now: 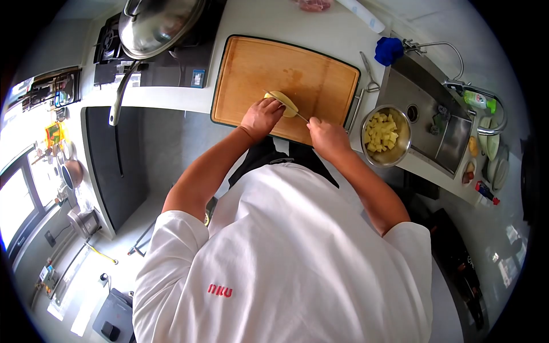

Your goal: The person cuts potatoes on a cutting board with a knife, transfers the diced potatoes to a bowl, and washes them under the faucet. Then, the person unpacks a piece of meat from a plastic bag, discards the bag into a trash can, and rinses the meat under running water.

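Observation:
A pale yellow potato-like piece lies near the front edge of the wooden cutting board. My left hand is closed on its left side, fingers bent against it. A knife crosses the piece at a slant, its thin blade running from upper left to lower right. My right hand is wrapped round the knife's handle, which is mostly hidden in the fist. To the right of the board stands a metal bowl holding pale yellow chunks.
At the upper left, a lidded pan sits on the stove, its handle pointing toward me. The sink is at the right, with a blue cloth at its corner. Tongs lie beside the board. Meat is at the top.

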A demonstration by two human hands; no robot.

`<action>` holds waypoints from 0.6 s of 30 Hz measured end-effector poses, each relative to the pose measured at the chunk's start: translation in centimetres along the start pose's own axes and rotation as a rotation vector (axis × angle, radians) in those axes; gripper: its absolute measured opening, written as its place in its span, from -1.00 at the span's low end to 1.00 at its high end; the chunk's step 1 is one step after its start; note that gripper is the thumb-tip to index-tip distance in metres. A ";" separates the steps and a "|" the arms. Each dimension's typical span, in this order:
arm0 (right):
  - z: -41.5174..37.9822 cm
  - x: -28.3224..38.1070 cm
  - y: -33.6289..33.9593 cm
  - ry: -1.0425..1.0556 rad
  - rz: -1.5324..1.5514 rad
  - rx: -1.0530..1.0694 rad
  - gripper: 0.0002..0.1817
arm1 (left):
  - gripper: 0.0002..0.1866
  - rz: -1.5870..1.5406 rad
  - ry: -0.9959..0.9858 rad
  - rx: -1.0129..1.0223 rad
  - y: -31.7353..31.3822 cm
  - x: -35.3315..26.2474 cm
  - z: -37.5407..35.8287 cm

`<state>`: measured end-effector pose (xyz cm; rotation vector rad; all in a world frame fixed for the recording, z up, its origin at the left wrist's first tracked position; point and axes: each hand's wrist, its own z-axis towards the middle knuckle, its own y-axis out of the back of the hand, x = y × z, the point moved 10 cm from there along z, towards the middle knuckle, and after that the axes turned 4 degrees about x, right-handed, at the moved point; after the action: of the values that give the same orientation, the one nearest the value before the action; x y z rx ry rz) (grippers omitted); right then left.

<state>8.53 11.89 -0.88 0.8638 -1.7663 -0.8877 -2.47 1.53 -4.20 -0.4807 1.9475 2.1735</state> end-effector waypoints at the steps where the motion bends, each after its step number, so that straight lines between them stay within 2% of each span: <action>1: -0.1 0.0 0.0 0.000 0.003 0.005 -0.78 | -0.69 0.003 -0.002 -0.005 0.1 -0.1 0.0; 7: -0.1 0.0 -0.2 -0.005 -0.002 0.038 -0.78 | -0.69 0.005 -0.007 -0.014 0.6 -0.2 0.1; 16: 1.7 -0.2 -2.0 -0.083 -0.038 0.244 -0.91 | -0.69 -0.020 0.013 -0.027 0.0 0.1 0.1; 18: 2.7 -0.7 -3.3 -0.082 -0.060 0.227 -0.90 | -0.69 -0.030 0.027 -0.012 -0.1 0.2 0.1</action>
<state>6.72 11.38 -4.79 1.0439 -1.9481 -0.7800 -2.61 1.58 -4.36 -0.5402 1.9290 2.1721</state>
